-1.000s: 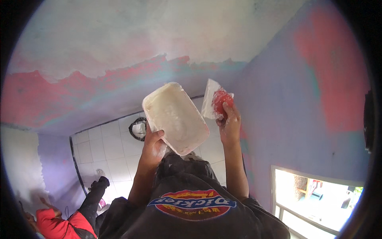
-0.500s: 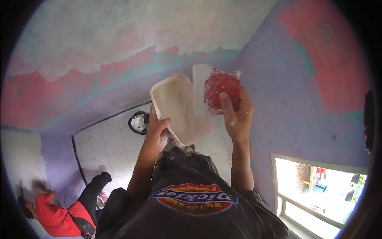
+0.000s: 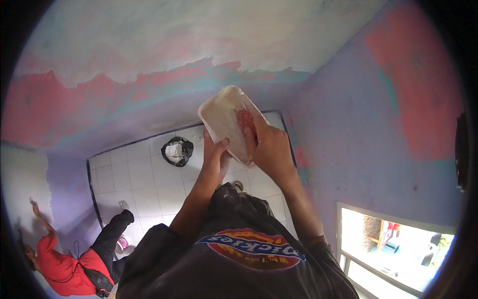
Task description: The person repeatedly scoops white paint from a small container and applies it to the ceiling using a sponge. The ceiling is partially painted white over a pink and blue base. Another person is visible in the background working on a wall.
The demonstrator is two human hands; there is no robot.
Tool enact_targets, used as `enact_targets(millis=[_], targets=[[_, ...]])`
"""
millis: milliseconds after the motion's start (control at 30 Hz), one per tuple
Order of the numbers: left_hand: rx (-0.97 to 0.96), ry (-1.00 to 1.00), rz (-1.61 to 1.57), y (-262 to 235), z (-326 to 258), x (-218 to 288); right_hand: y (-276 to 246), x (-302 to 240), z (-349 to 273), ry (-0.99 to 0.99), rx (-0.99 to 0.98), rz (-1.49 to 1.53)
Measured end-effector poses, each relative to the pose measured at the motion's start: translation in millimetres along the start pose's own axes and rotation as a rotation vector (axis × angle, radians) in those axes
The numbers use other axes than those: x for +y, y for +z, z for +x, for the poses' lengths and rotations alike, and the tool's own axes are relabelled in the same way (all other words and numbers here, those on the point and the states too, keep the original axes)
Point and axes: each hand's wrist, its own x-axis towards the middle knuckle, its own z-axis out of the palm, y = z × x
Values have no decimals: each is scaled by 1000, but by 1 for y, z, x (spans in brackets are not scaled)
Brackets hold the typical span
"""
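Note:
My left hand (image 3: 215, 162) grips the near left side of a whitish, rounded rectangular tub (image 3: 203, 110), its thumb over the rim. Pale paste coats the inside of the tub. In my right hand (image 3: 274, 152) is a red spreader (image 3: 244, 118), smeared with white. It sits down inside the tub, against the paste, and its lower part is hidden by the tub and my fingers. Both hands are closed and held out in front of my chest.
Ahead rises a wall (image 3: 164, 79) with white, pink and teal patches. A black bag (image 3: 185, 149) holding white material lies on the tiled floor (image 3: 142, 172). At lower left, a co-worker in red (image 3: 74, 271) reaches toward the wall. A window (image 3: 343, 234) is at lower right.
My right hand has brought the spreader from beside the tub, at its right, down into it. The tub has shifted slightly right. The co-worker's arm has risen along the wall.

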Motion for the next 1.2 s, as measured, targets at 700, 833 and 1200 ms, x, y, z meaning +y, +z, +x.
enact_targets(millis=[700, 833, 1200], targets=[[-154, -269, -67, -20, 43, 29, 13, 10, 27, -46, -23, -161], [-178, -279, -105, -28, 42, 27, 22, 2, 16, -25, -50, -113], [-68, -282, -171, -68, 41, -3, 51, 1, 17, 89, -122, 33]])
